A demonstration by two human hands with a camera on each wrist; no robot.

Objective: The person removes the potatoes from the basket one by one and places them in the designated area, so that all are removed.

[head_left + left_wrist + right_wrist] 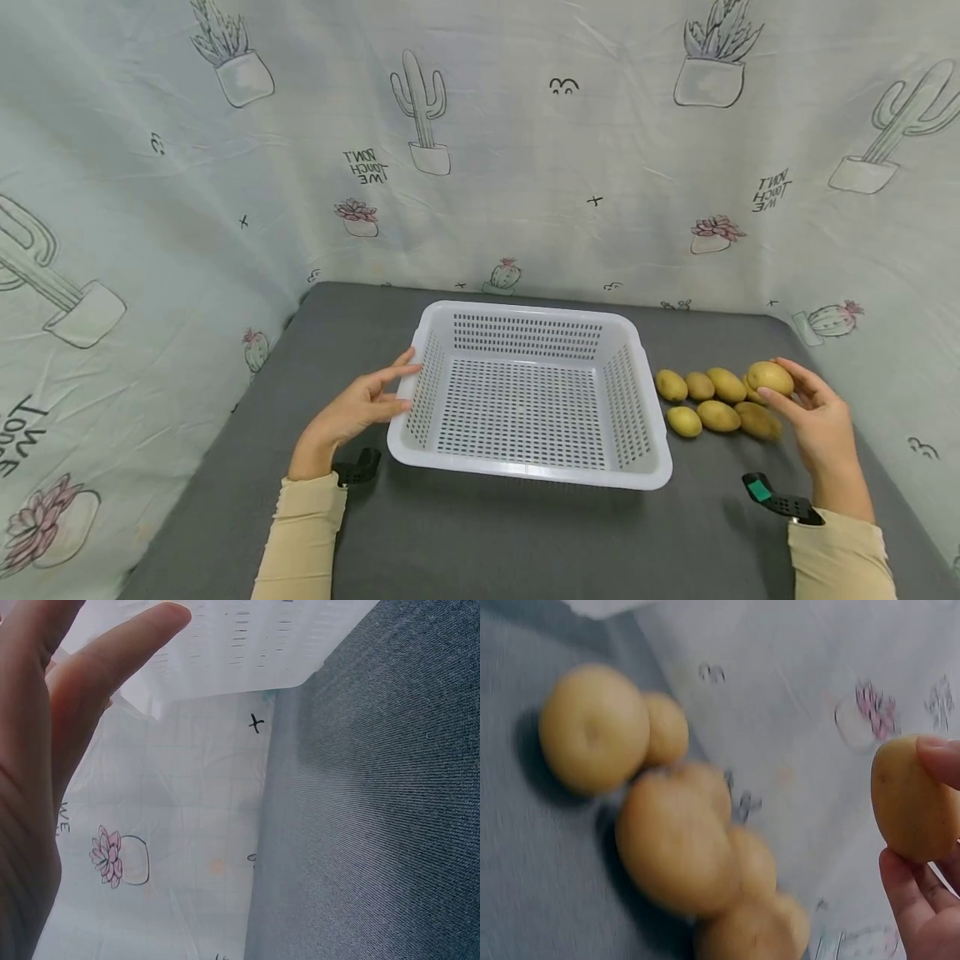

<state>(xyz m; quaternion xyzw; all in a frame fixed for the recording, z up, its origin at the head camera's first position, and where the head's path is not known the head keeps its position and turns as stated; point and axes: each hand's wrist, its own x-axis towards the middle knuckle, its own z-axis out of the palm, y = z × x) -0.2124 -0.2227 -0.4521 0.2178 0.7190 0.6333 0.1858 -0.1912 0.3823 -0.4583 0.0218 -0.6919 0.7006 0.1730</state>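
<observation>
A white perforated plastic basket (517, 472) stands in the middle of the grey table. My left hand (352, 417) rests at its left rim, fingers fairly straight and spread. In the left wrist view, a straight finger (124, 656) lies in front of the basket's pale side wall (247, 645). To the right of the basket, my right hand (821, 417) pinches a yellow-brown potato (770, 378) between thumb and fingers. The right wrist view shows this held potato (909, 799) apart from the others. Several more potatoes (718, 416) lie grouped on the table, between the basket and my right hand.
The grey table (525, 542) reaches to a light cloth backdrop (510, 167) printed with cacti, which hangs behind and on both sides. Black straps with small devices (783, 502) sit at the wrists. Nothing is visible on the basket's floor (517, 408).
</observation>
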